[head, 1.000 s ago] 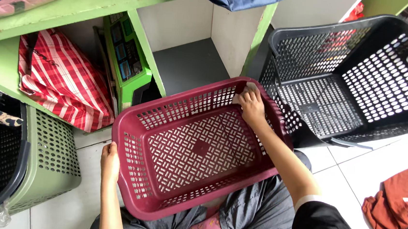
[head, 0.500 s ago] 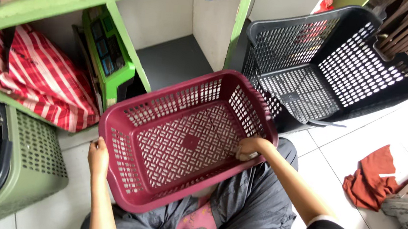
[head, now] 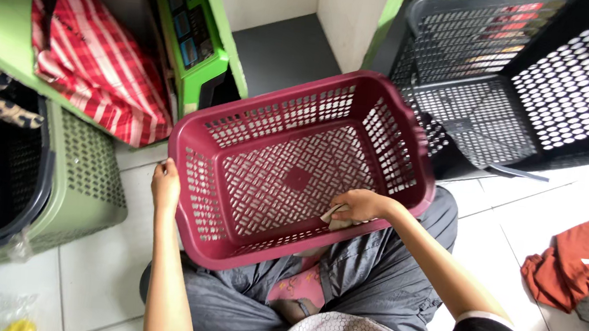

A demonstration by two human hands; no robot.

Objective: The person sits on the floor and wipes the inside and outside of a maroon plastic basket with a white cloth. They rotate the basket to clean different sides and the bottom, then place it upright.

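- A dark red plastic basket (head: 299,169) with a box shape and rounded corners rests on the person's lap, tipped up a little at the far side.
- Its walls have rows of small slots, and its flat bottom has a woven pattern of little holes with a plain square in the middle.
- The left hand (head: 165,185) grips the near left rim of the basket, fingers curled over the edge.
- The right hand (head: 357,205) is inside the basket near the front wall, fingers bent and pressing a small pale cloth (head: 333,217) against the bottom.
- The person sits on the white tiled floor (head: 83,268) in soft grey trousers (head: 363,276).
- A black plastic basket (head: 518,85) full of round holes lies tipped on its side, just behind the red one on the right.
- A pale green plastic basket (head: 80,170) with small holes stands on the left.
- A red and white striped bag (head: 99,66) sits in the green shelf (head: 210,33).
- A crumpled orange cloth (head: 570,268) lies on the floor at the right.
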